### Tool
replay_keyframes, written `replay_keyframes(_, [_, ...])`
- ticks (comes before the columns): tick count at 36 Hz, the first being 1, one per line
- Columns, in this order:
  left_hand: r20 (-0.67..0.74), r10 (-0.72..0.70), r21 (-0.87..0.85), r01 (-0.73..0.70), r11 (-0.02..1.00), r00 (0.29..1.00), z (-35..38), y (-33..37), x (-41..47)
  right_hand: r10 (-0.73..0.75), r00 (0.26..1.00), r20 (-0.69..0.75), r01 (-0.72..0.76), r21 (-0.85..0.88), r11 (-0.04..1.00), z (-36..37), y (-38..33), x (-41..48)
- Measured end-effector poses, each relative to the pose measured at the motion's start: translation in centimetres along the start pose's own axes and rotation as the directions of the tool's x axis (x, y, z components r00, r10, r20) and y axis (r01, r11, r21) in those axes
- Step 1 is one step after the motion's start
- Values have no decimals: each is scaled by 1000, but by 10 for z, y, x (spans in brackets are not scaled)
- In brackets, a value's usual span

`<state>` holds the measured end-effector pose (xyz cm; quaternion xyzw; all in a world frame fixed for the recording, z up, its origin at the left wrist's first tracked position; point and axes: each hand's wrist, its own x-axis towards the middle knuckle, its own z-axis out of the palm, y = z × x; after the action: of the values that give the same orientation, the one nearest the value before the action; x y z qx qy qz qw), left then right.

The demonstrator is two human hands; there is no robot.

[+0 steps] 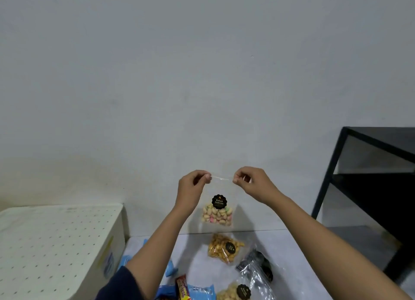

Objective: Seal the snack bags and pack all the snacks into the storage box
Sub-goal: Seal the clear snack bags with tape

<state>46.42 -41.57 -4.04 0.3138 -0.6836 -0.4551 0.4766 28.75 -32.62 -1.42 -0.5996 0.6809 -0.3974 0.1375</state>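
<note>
Grey wall behind | hands — left [193, 186], right [251, 183] — raised; pinching biscuit bag [217, 210] top corners

Two hands, left [190, 187] and right [253, 183], both pinched on the top edge of one clear bag of pastel biscuits [217, 212] at centre frame. Four clear snack bags in all: the held one, an orange-snack bag [224, 248] below it, a dark-snack bag [256, 266] at lower right, a pale-snack bag [233, 293] at the bottom edge. Three blue packets, possibly more: [171, 269], [125, 260], [199, 292]. One red wrapper [182, 286]. One white box [60, 243], lower left. One black shelf [370, 176], right.
</note>
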Motion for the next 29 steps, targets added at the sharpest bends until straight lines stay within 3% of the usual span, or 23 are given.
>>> replay_keyframes(13, [28,58,132,-61,989,998,-7,15,5,-33,997,76,25,99,995,8,-26,5])
replay_keyframes(21, [53,90,190,-98,977,995,-7,18,2,-57,998,40,58,-28,998,18,-31,13])
replay_keyframes(29, [54,91,174,-99,980,994,-11,19,3,-10,998,58,5,87,996,23,-35,15])
